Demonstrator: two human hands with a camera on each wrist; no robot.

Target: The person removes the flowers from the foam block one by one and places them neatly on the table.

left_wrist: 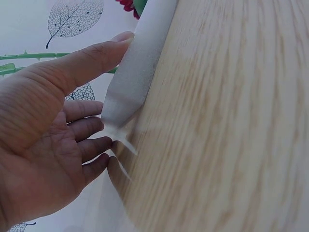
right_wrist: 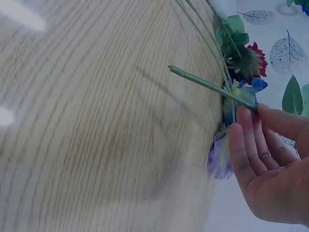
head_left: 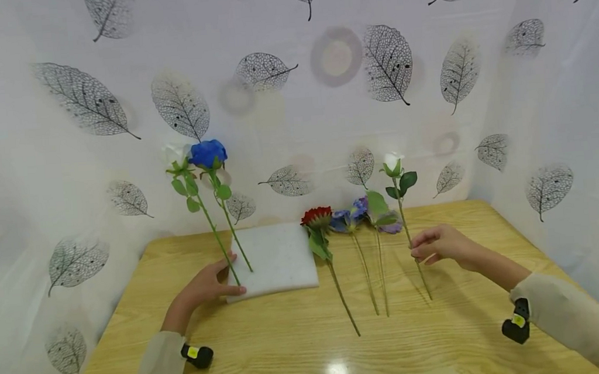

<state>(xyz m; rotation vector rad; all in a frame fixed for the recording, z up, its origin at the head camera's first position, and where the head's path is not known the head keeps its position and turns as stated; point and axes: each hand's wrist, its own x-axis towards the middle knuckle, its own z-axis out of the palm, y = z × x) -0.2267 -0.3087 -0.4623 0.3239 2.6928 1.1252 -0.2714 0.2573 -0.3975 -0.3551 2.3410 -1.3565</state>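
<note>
My right hand (head_left: 443, 243) pinches the stem of a white rose (head_left: 393, 165) between thumb and fingertips. The rose is held upright, and in the right wrist view its bare stem end (right_wrist: 193, 78) points out past the fingers above the wood. At the left, my left hand (head_left: 214, 284) steadies a white foam board (head_left: 279, 259), thumb at the front edge and extended fingers along the left side. A white flower (head_left: 177, 155) and a blue flower (head_left: 208, 154) stand in this board on green stems, leaning a little left.
Right of the board lie a red flower (head_left: 316, 216), a blue flower (head_left: 345, 220) and a purple flower (head_left: 389, 224), stems toward the front of the wooden table (head_left: 291, 346). A leaf-patterned curtain (head_left: 284, 123) hangs behind and at the sides.
</note>
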